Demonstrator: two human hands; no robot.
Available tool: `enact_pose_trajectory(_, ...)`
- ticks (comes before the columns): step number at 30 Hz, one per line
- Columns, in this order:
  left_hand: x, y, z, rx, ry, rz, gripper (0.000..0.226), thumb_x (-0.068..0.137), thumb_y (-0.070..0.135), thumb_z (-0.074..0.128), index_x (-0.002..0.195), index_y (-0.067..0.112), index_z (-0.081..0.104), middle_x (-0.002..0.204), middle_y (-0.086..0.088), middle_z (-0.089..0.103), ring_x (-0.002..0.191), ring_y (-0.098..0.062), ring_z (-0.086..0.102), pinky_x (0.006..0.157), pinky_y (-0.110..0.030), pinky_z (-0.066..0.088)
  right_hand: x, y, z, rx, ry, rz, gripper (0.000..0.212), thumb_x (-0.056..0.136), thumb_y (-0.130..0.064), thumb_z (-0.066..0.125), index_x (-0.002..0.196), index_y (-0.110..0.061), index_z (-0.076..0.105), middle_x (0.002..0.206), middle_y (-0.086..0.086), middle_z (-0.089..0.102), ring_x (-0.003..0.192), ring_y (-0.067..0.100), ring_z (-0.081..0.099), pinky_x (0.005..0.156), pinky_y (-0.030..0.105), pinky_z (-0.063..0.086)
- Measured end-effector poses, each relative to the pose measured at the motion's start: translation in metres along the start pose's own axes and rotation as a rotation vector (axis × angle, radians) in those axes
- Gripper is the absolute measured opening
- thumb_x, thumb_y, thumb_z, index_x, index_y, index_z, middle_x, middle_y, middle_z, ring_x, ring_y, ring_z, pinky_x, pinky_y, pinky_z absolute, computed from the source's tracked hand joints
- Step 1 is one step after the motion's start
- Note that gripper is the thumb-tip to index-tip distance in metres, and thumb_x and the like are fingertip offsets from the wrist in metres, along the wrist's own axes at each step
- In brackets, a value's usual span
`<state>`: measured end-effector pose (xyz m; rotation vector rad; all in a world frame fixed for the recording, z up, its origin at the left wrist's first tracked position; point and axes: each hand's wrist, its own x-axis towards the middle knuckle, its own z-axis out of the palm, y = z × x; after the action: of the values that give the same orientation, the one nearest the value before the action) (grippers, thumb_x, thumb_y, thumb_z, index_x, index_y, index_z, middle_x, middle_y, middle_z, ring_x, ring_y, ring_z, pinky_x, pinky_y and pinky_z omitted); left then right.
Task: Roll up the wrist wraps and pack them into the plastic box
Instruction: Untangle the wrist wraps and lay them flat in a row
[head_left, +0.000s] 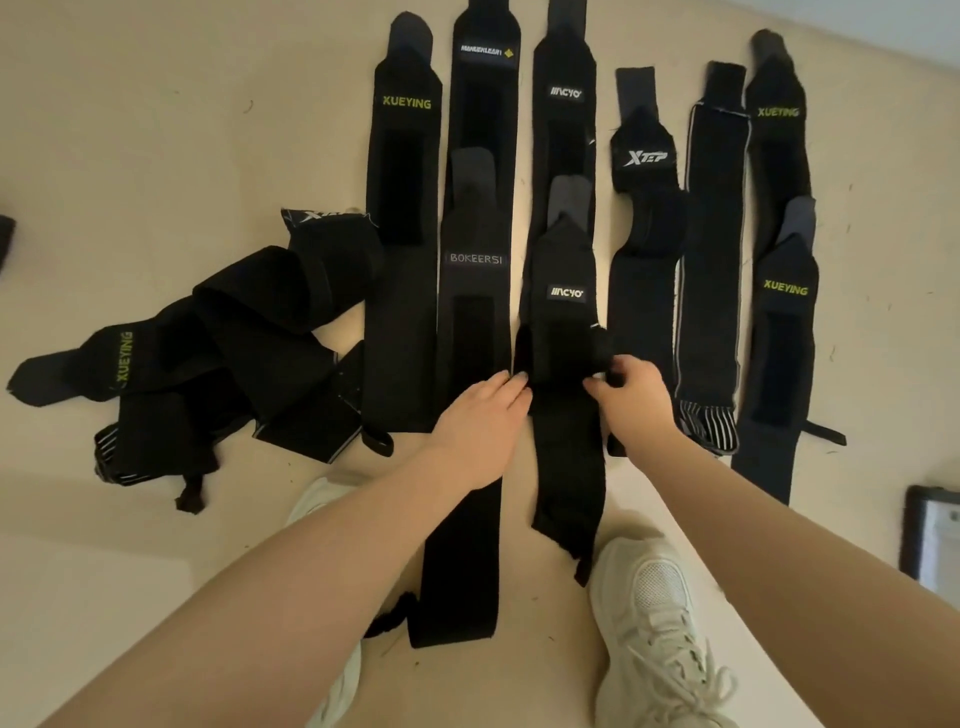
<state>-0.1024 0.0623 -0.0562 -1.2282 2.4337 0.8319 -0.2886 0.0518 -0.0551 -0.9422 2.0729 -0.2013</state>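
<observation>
Several black wrist wraps lie flat in a row on the beige floor. A wrap with a white logo (565, 312) lies in the middle, folded or rolled partway across its width. My left hand (480, 415) rests on its left edge with fingers together. My right hand (631, 389) pinches its right edge at the fold. Its loose tail (569, 483) runs down toward my feet. A BOKEERSI wrap (475, 291) lies just left of it. No plastic box is clearly in view.
A loose heap of tangled wraps (234, 343) lies at the left. My white shoes (654, 623) stand at the bottom. A dark-framed object (930, 535) sits at the right edge. Bare floor (156, 130) spreads at the upper left.
</observation>
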Motion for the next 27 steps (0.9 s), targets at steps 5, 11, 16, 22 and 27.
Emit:
enact_pose_trajectory(5,0.015,-0.001,0.002,0.003,-0.020,-0.002,0.052,0.095,0.010,0.045,0.145,0.013,0.031,0.155,-0.006,0.024,0.145,-0.021,0.012,0.118,-0.034,0.009,0.003,-0.010,-0.011,0.009,0.043,-0.181,0.037,0.087,-0.019,0.064,0.123,-0.018,0.055,0.135,0.001,0.045,0.125,0.018,0.041,0.107,0.037,0.034)
enact_pose_trajectory(11,0.018,0.020,-0.023,-1.200,0.166,-0.436,0.046,0.096,0.029,0.051,0.137,0.015,0.038,0.135,0.001,0.047,0.116,-0.005,0.045,0.099,-0.021,0.035,-0.001,-0.021,-0.020,0.243,-0.223,-0.038,0.024,0.095,-0.026,0.052,0.117,-0.019,0.058,0.113,0.002,0.063,0.104,0.022,0.060,0.080,0.030,0.051)
enact_pose_trajectory(16,-0.001,0.026,-0.009,-1.570,-0.398,-0.549,0.047,0.087,0.042,0.061,0.128,0.020,0.052,0.118,-0.002,0.064,0.109,-0.019,0.061,0.099,-0.043,0.047,-0.008,-0.011,-0.006,0.375,-0.367,0.317,0.020,0.097,-0.025,0.051,0.112,-0.012,0.055,0.108,0.015,0.064,0.100,0.032,0.064,0.088,0.047,0.054)
enact_pose_trajectory(22,-0.017,0.023,-0.010,-0.656,-0.578,-0.420,0.049,0.094,0.037,0.052,0.134,0.009,0.043,0.117,-0.011,0.061,0.096,-0.023,0.064,0.084,-0.035,0.055,-0.034,-0.005,0.015,-0.496,-0.040,-0.023,0.039,0.092,-0.025,0.059,0.121,-0.011,0.037,0.113,0.010,0.054,0.098,0.026,0.059,0.071,0.035,0.050)
enact_pose_trajectory(27,-0.023,-0.039,-0.058,-0.288,0.271,-0.400,0.031,0.096,0.021,0.049,0.126,0.016,0.051,0.117,-0.003,0.058,0.098,-0.013,0.057,0.080,-0.026,0.047,-0.058,-0.051,0.038,-0.363,-0.156,-0.522,0.036,0.093,-0.016,0.055,0.128,-0.014,0.045,0.130,0.002,0.042,0.109,0.013,0.051,0.088,0.020,0.042)
